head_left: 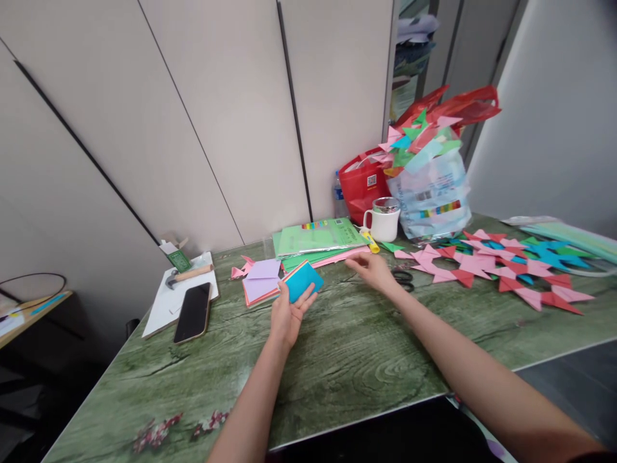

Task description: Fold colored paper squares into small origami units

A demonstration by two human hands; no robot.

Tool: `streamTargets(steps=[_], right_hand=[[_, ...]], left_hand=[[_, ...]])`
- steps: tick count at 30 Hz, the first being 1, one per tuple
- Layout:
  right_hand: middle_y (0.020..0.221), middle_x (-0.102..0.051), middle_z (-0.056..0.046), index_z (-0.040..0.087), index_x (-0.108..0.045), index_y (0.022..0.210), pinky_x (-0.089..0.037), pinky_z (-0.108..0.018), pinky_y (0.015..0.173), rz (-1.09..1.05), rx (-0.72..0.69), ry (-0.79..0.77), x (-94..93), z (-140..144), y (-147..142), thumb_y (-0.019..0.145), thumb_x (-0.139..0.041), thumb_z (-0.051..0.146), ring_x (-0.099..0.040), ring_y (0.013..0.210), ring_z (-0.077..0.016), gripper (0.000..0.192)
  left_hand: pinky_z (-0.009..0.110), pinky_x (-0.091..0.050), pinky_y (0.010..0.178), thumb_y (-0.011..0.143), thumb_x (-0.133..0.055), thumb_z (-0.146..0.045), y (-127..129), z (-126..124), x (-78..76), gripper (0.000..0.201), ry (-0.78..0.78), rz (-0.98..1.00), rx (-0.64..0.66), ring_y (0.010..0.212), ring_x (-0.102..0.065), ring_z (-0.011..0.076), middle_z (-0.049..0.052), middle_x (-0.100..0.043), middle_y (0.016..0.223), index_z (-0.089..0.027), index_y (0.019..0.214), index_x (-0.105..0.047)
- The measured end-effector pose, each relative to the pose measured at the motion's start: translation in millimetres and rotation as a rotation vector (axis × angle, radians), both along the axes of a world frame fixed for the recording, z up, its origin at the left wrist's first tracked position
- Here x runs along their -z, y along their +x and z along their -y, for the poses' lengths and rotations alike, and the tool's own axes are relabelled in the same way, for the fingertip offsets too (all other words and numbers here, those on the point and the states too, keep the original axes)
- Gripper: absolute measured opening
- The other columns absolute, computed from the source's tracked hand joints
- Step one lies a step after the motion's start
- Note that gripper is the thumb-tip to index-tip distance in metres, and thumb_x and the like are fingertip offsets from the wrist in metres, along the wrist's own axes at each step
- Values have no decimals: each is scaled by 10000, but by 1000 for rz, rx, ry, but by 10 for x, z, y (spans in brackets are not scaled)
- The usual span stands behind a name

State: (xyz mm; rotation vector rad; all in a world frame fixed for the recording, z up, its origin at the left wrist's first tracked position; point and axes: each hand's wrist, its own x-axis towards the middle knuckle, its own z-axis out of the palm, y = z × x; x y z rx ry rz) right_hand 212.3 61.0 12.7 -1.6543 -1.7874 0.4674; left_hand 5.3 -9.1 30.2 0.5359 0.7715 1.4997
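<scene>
My left hand point(286, 316) grips a small stack of coloured paper sheets point(303, 284), a blue one on top and orange and red edges showing behind. To its right, above the table, is my right hand point(372, 270), its fingers curled together with no paper showing in them. Black-handled scissors point(403, 280) lie just beyond my right wrist. Behind my left hand rest lilac and red paper sheets point(261, 278), with a few folded pink pieces point(242, 266) beside them. Green paper packs point(318, 238) are piled behind both hands, with pink sheets underneath.
Folded pink, red and blue paper pieces point(501, 260) spread over the right side. A white mug point(385, 222), red bag point(364, 186) and full plastic bag point(434, 193) stand at the back. At left lie a phone point(193, 312) and a hammer point(187, 275) on a white board point(161, 315).
</scene>
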Motion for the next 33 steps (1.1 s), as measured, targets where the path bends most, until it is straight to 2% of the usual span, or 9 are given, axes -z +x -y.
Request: streamTargets(steps=[2, 4, 9, 11, 14, 16, 18, 22, 33], right_hand=[[998, -664, -66, 200, -553, 1087, -483, -297, 728, -518, -323, -18, -1, 81, -184, 802, -492, 370, -624, 872, -179, 337], [957, -673, -46, 190, -585, 992, -481, -285, 706, -788, -532, -118, 33, 159, -339, 655, -665, 382, -625, 830, -174, 395], [514, -596, 46, 162, -537, 662, -362, -204, 454, -983, -463, -310, 164, 230, -504, 526, -745, 420, -499, 431, -80, 358], [482, -577, 55, 168, -515, 668, -334, -196, 426, -1035, -425, -348, 192, 215, -514, 516, -747, 439, -474, 397, -75, 387], [481, -582, 51, 171, -509, 681, -344, -201, 424, -1093, -376, -372, 206, 185, -518, 499, -757, 441, -482, 393, -82, 409], [493, -594, 45, 173, -517, 691, -362, -208, 435, -1120, -359, -388, 214, 171, -524, 497, -760, 434, -498, 405, -89, 407], [507, -604, 41, 174, -526, 697, -380, -215, 451, -1137, -347, -407, 228, 162, -533, 497, -761, 426, -515, 421, -95, 398], [501, -603, 43, 167, -534, 703, -384, -215, 457, -1136, -341, -431, 258, 148, -551, 496, -763, 418, -516, 417, -90, 398], [527, -607, 41, 167, -542, 694, -393, -218, 464, -1172, -350, -441, 268, 128, -541, 493, -766, 419, -519, 439, -91, 393]], left_hand=[[475, -499, 822, 804, -479, -453, 23, 27, 22, 415, -11, -61, 51, 912, -632, 301, 194, -554, 1170, -100, 1021, -497], [448, -509, 799, 803, -444, -499, 55, 53, 35, 452, -47, -227, 109, 880, -648, 281, 194, -584, 1121, -107, 1022, -490], [364, -523, 597, 722, -534, -528, -88, 19, -140, 452, -178, -720, 133, 781, -659, 331, 193, -658, 845, -99, 857, -584], [345, -504, 660, 661, -655, -411, -356, -45, -299, 396, -185, -861, -34, 951, -601, 354, 172, -614, 1029, -137, 938, -582], [477, -364, 897, 747, -567, -306, -955, -157, -475, 558, -198, -1062, -377, 1290, -226, 371, 163, -235, 1421, -224, 1257, -355], [591, -254, 911, 737, -554, -327, -1375, -228, -476, 641, -336, -1579, -760, 1291, -148, 422, 251, -199, 1405, -154, 1298, -294], [651, -209, 873, 705, -565, -403, -1719, -294, -395, 739, -570, -1839, -822, 1259, -179, 460, 325, -254, 1348, -98, 1304, -260], [631, -267, 830, 655, -588, -440, -2067, -408, -206, 816, -793, -1798, -599, 1169, -348, 453, 326, -453, 1200, -99, 1306, -232], [679, -207, 818, 538, -680, -444, -2055, -605, -187, 1037, -871, -1733, -700, 1184, -287, 483, 380, -339, 1266, -67, 1338, -138]])
